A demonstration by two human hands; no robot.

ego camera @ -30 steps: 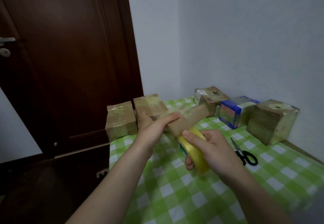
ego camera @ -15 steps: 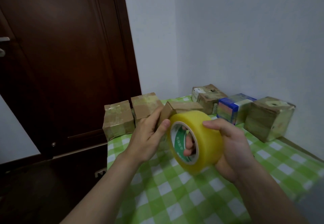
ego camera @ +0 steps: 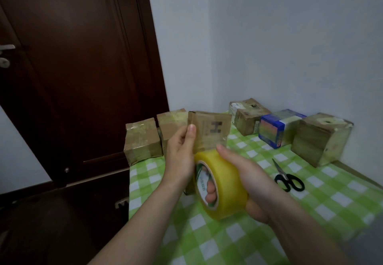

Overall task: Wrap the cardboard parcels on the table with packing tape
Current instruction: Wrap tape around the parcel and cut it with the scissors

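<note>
While my left grip (ego camera: 180,157) pinches the parcel (ego camera: 209,129) above the worktop (ego camera: 331,202), at twelve o'clock from the tape (ego camera: 227,178) that my right grip (ego camera: 249,180) holds, I fear the strip may twist and stick crooked if I turn fast.

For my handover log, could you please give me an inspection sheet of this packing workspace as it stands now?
Surface: table under a green-and-white checked cloth.
Job's things: held parcel raised above the table, clear tape apparently over its lower face; yellow tape roll just below it; two taped parcels at the far left edge; two brown boxes and a blue box along the wall.
Clutter: scissors lie on the cloth, right of the roll.
Grippers: left hand grips the held parcel; right hand holds the tape roll, fingers through its core.
Cables: nothing seen.
Surroundings: dark wooden door at left; pale wall behind.
</note>
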